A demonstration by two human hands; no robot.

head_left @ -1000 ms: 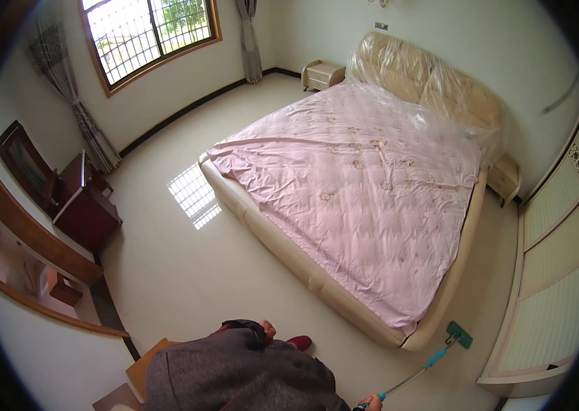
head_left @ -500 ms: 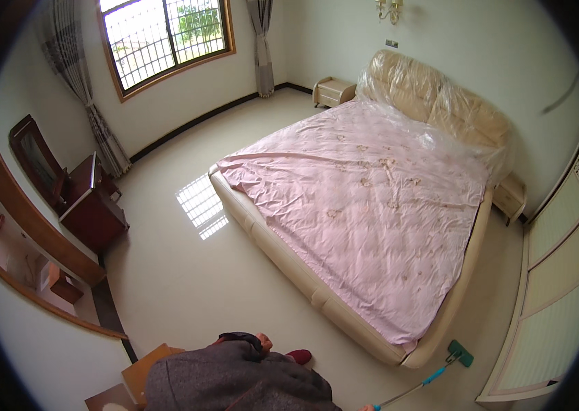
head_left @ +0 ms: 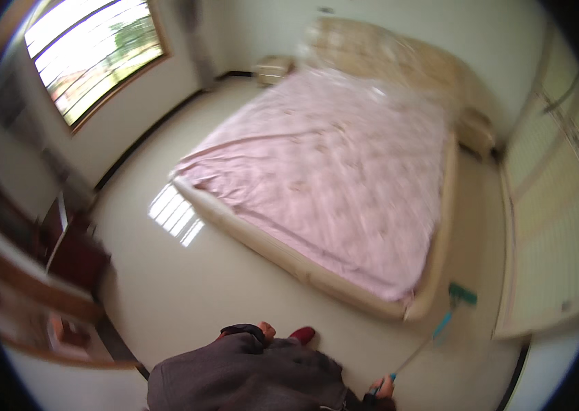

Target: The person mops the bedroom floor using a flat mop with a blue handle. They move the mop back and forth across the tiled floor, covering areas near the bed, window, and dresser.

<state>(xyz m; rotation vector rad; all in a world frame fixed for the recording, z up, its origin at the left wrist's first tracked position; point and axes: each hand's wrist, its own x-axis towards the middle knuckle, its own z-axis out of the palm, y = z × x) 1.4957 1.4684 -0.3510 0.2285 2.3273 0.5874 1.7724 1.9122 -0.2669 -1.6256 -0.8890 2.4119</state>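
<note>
At the lower right my right hand (head_left: pixel 386 388) is wrapped round the handle of a mop. This mop (head_left: pixel 443 325) has a thin pole with blue parts and a flat dark green head (head_left: pixel 463 294), which is on the floor just right of the bed's near corner. My left hand (head_left: pixel 268 331) sticks out of a dark sleeve in front of my body, small and a little blurred. Its fingers look curled in, and nothing shows in them. A red shoe (head_left: pixel 303 335) of mine is beside it.
A large bed with a pink cover (head_left: pixel 330 185) and a beige padded frame (head_left: pixel 262 253) fills the middle. Plastic film wraps its headboard (head_left: pixel 385 55). Nightstands (head_left: pixel 274 70) flank it. A dark red dresser (head_left: pixel 77 250) stands left; cream sliding doors (head_left: pixel 550 226) line the right.
My view has turned right and tilted, so the room shifts left and blurs. My right hand, earlier barely at the lower edge, now shows on the mop handle. The mop stands more upright in view.
</note>
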